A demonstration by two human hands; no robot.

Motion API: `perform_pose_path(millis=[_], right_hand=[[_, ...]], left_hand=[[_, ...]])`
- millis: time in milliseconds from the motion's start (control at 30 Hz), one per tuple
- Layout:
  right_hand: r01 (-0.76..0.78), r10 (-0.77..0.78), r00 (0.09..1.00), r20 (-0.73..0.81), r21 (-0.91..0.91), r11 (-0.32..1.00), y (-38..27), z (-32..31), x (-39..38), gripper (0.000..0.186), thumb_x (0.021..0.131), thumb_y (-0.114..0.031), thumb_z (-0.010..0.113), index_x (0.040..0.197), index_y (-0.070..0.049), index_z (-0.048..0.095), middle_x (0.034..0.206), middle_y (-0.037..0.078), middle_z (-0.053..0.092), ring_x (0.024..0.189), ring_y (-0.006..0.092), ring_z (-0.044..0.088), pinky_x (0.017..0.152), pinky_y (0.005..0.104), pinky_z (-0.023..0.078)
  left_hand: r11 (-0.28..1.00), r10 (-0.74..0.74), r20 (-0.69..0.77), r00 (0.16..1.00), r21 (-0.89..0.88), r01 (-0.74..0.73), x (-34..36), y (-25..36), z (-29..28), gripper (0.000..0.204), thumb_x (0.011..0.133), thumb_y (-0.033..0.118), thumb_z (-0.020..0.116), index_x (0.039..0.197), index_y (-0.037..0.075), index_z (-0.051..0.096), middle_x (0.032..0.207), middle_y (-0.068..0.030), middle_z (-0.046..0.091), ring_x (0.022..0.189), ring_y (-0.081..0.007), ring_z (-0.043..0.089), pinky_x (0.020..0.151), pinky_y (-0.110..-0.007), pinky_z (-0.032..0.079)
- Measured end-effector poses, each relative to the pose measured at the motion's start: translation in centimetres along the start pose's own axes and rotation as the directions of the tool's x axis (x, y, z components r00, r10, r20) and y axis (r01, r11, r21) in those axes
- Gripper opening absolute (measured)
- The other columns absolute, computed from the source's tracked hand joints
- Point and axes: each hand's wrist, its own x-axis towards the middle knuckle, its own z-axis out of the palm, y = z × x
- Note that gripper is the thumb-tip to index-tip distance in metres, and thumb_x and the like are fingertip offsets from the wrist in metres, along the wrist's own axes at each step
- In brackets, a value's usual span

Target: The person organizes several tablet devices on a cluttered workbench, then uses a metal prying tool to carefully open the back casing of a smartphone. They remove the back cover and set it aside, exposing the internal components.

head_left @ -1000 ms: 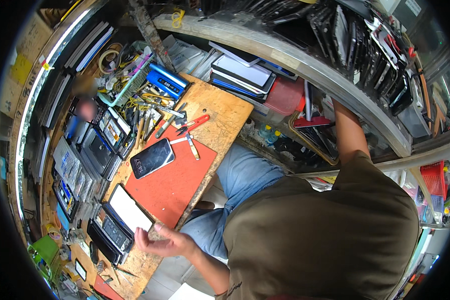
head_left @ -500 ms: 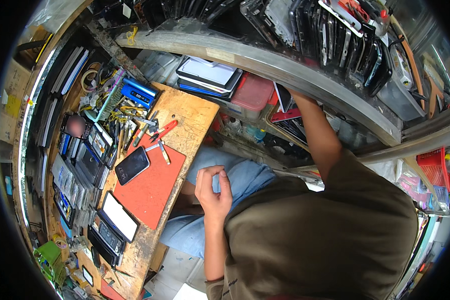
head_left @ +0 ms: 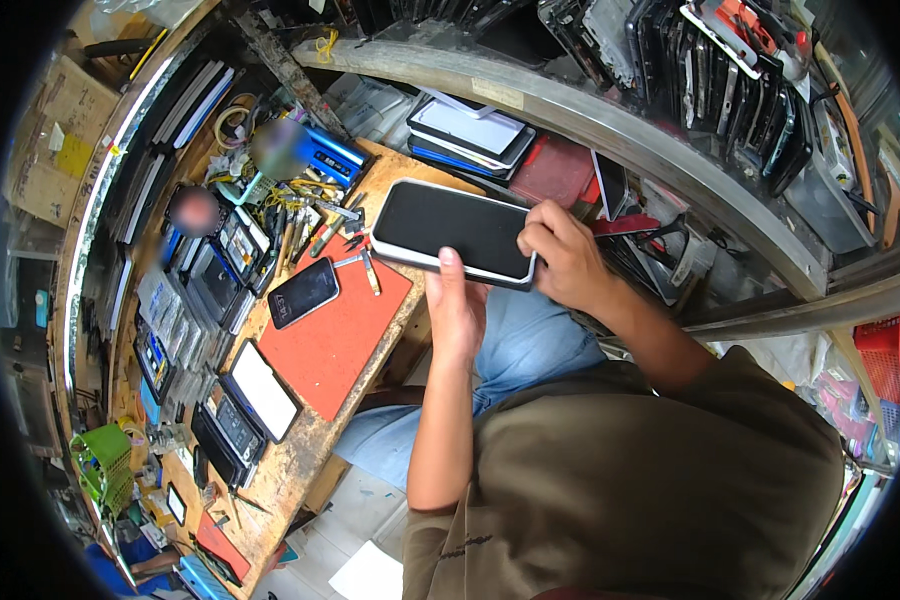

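Both my hands hold a thick, black-faced slab with a white rim, like a tablet [head_left: 455, 230], above the wooden bench's near edge. A dark layer shows beneath its rim; I cannot tell if it is a stack. My left hand [head_left: 455, 310] grips the lower edge, thumb on top and fingers hidden underneath. My right hand [head_left: 568, 255] pinches the right end with bent fingers. To the left, a dark phone [head_left: 304, 293] with a lit screen lies on an orange-red mat [head_left: 340, 345]. A small light-handled tool [head_left: 370, 272] rests by the mat's upper edge.
Pliers, screwdrivers and other hand tools [head_left: 305, 225] are heaped at the bench's back. An opened device [head_left: 232, 430] lies beside a white panel [head_left: 265, 390]. A metal-edged shelf [head_left: 570, 115] curves overhead, loaded with device frames [head_left: 710, 90]. A red-lidded box [head_left: 553, 170] sits below it.
My right hand has come out from the shelf below the ledge with the slab. My left hand, raised with curled fingers before, now grips it too. The view has shifted slightly.
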Motion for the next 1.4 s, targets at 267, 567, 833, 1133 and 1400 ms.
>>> perform_pose_path(millis=[267, 567, 833, 1133, 1400], right_hand=[[-0.315, 0.136, 0.86, 0.492, 0.302, 0.9, -1.1, -1.4, 1.4, 0.047, 0.081, -0.029, 0.088, 0.107, -0.006, 0.058, 0.107, 0.012, 0.048, 0.093, 0.0311, 0.057, 0.081, 0.0423, 0.049], [-0.568, 0.159, 0.807, 0.568, 0.675, 0.471, -1.5, 6.8, 5.7, 0.108, 0.087, -0.034, 0.085, 0.165, 0.003, 0.021, 0.149, 0.02, 0.049, 0.134, 0.0291, 0.055, 0.116, 0.0434, 0.041], [-0.569, -0.012, 0.801, 0.598, 0.768, 0.294, -5.1, 12.7, 7.7, 0.089, 0.09, -0.024, 0.083, 0.158, 0.003, 0.032, 0.143, 0.018, 0.058, 0.128, 0.0255, 0.061, 0.111, 0.0405, 0.046], [-0.719, -0.131, 0.656, 0.744, 0.668, 0.191, -10.2, 14.8, 8.7, 0.019, 0.101, -0.013, 0.073, 0.112, -0.001, 0.063, 0.102, 0.007, 0.066, 0.091, 0.0136, 0.064, 0.078, 0.0313, 0.054], [-0.124, -0.428, 0.688, 0.586, 0.677, 0.726, -11.6, 13.4, 11.8, 0.015, 0.089, -0.007, 0.071, 0.094, -0.003, 0.058, 0.09, 0.011, 0.063, 0.074, 0.0311, 0.066, 0.066, 0.0414, 0.051]], left_hand=[[0.986, 0.006, 0.188, 0.982, 0.161, -0.037, 4.3, -0.5, -2.9, 0.098, 0.097, 0.06, 0.07, 0.163, 0.004, 0.024, 0.147, -0.0144, 0.052, 0.134, -0.0245, 0.053, 0.115, -0.042, 0.042], [0.827, 0.218, 0.143, 0.965, 0.498, -0.261, 4.0, 5.9, -3.8, 0.118, 0.092, 0.046, 0.076, 0.172, 0.004, -0.001, 0.168, -0.0232, 0.026, 0.154, -0.032, 0.034, 0.124, -0.045, 0.031], [0.704, 0.386, -0.126, 0.914, 0.681, -0.203, -0.4, 10.0, -7.4, 0.112, 0.09, 0.048, 0.077, 0.171, 0.002, 0.016, 0.145, -0.0204, 0.045, 0.135, -0.0331, 0.048, 0.115, -0.046, 0.04], [0.649, 0.455, -0.299, 0.839, 0.756, -0.082, -5.8, 12.6, -10.6, 0.105, 0.085, 0.042, 0.08, 0.167, -0.001, 0.029, 0.145, -0.0186, 0.047, 0.135, -0.0323, 0.05, 0.116, -0.044, 0.039], [0.566, 0.803, -0.363, 0.472, 0.221, -0.794, -12.1, 17.2, -13.8, 0.098, 0.103, 0.069, 0.031, 0.161, -0.009, 0.027, 0.155, -0.0333, 0.044, 0.137, -0.0429, 0.054, 0.123, -0.056, 0.04]])
